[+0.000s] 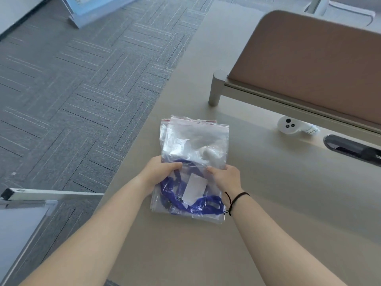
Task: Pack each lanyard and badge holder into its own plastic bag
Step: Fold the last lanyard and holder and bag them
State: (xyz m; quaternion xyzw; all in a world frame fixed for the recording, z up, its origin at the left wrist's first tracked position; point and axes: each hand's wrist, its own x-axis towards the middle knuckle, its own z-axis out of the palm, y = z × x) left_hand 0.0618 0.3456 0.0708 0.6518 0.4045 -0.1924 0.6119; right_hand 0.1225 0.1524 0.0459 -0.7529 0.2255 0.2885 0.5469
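A stack of clear zip plastic bags (195, 141) lies on the beige table (268, 193), red seal strips at the far end. Inside the near part of the top bag I see a blue lanyard (198, 207) and a badge holder with a white card (194, 188). My left hand (158, 172) grips the bags' left edge, thumb on top over the lanyard. My right hand (225, 177) grips the right edge, thumb on the plastic. A black cord circles my right wrist.
A brown desk divider (309, 65) on a metal foot stands at the back right. A white controller (288, 125) and a dark cable grommet (350, 149) lie beneath it. Grey carpet is at left, a whiteboard corner (20, 215) at lower left.
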